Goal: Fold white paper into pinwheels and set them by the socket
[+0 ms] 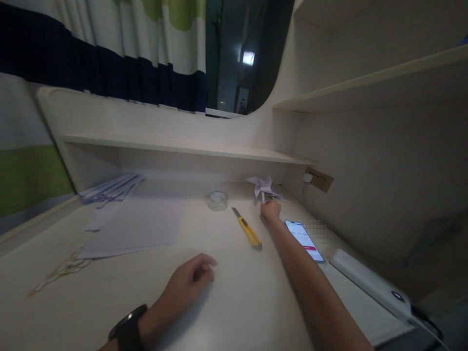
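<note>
At the far right of the desk, my right hand [271,210] is closed round the stick of a white paper pinwheel [262,185]. Other folded paper [277,196] lies just behind that hand, partly hidden. My left hand [193,277], a dark watch on its wrist, rests near the front middle with nothing in it; its fingers are loosely bent, apart from the thumb. Between the hands lies a yellow utility knife [249,231], blade out and pointing away from me. A roll of clear tape [217,200] sits beyond the knife.
White paper sheets [135,224] cover the left of the desk, with folded paper strips [113,188] behind them and thin strings [60,273] in front. A lit phone [304,241] and a long white device [371,282] lie right of my right forearm. A shelf [183,146] overhangs the back.
</note>
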### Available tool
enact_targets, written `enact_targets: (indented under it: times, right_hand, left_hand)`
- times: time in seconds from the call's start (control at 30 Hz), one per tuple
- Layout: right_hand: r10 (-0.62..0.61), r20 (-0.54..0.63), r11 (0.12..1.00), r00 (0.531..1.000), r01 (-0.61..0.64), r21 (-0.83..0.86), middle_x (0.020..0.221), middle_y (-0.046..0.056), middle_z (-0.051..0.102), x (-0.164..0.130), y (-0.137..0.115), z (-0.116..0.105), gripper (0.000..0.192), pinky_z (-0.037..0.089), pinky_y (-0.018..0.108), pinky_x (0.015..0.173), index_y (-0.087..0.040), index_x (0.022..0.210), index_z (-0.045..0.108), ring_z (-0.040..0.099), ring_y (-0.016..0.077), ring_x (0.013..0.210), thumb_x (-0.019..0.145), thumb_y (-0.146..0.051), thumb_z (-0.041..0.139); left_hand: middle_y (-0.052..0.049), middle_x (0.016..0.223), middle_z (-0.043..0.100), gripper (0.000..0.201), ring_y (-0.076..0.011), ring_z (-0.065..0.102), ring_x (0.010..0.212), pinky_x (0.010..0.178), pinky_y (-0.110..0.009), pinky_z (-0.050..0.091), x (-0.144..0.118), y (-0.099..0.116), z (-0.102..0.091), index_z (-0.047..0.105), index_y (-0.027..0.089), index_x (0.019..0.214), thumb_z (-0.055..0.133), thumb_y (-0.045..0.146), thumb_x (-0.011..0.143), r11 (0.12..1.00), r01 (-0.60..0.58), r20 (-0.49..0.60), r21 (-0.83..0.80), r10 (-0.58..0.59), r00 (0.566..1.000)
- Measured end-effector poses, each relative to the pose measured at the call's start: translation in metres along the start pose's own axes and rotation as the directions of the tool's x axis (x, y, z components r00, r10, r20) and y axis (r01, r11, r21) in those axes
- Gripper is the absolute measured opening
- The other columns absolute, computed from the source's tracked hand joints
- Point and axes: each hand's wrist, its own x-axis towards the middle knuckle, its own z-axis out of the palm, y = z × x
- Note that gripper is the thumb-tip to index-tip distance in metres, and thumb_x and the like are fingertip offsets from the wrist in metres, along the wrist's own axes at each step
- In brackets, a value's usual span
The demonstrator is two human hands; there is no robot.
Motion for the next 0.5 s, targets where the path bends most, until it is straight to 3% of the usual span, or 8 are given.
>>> enact_targets:
  times: [0.5]
  right_hand:
    - [0.049, -0.02, 0.993, 0.999, -0.051, -0.109, 0.102, 0.025, 0.066, 0.018, 0.007, 0.011, 0.031, 0.05, 0.03, 0.08, -0.002, 0.1, 0.067, 0.064, 0.0306, 0.097, 0.074, -0.017, 0.058]
  left_hand:
    - [-0.007, 0.086, 0.066, 0.022, -0.0214, 0.059, 0.079, 0.072, -0.033, 0.044, -0.006, 0.011, -0.003, 0.059, 0.02, 0.091, 0.046, 0.035, 0.082, 0.992, 0.027, 0.012, 0.127, -0.028, 1.0]
